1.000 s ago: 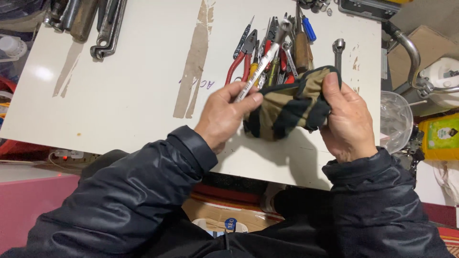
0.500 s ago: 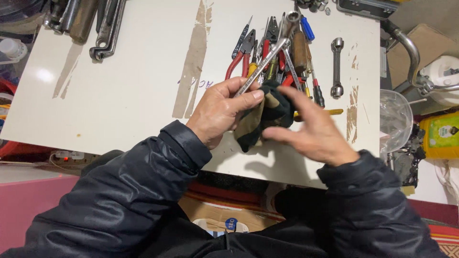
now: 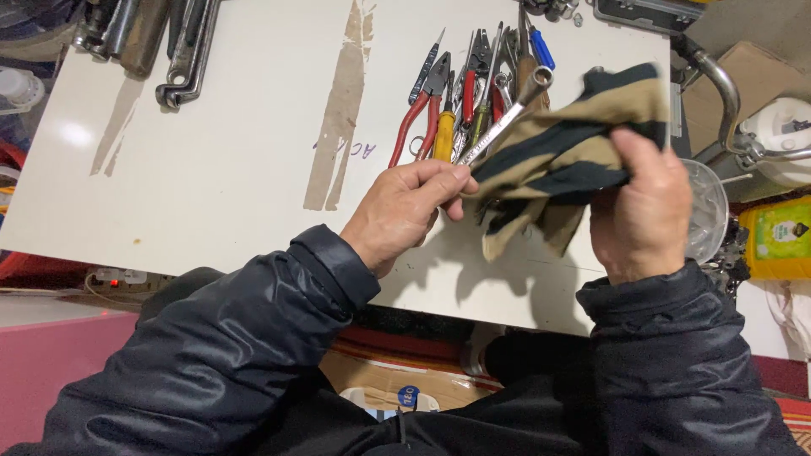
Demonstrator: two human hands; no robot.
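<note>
Two bare hands work above a white tabletop (image 3: 211, 177). Left hand (image 3: 404, 211) is closed, thumb and fingertips pinching the lower end of a steel ring spanner (image 3: 505, 118), which slants up to the right with its ring end uppermost. Right hand (image 3: 640, 209) is clenched on a tan-and-black striped cloth (image 3: 568, 152), bunched against the spanner's shaft and hanging loose below. Behind lies a heap of hand tools: red-handled pliers (image 3: 420, 114), a yellow-handled tool (image 3: 444, 135), a blue-handled screwdriver (image 3: 541, 49). More spanners (image 3: 182, 59) lie at the table's far left corner. Brown tape residue (image 3: 338, 110) streaks the top. At right stands a yellow-green labelled package (image 3: 779, 238), beside a clear plastic container (image 3: 708, 211).
</note>
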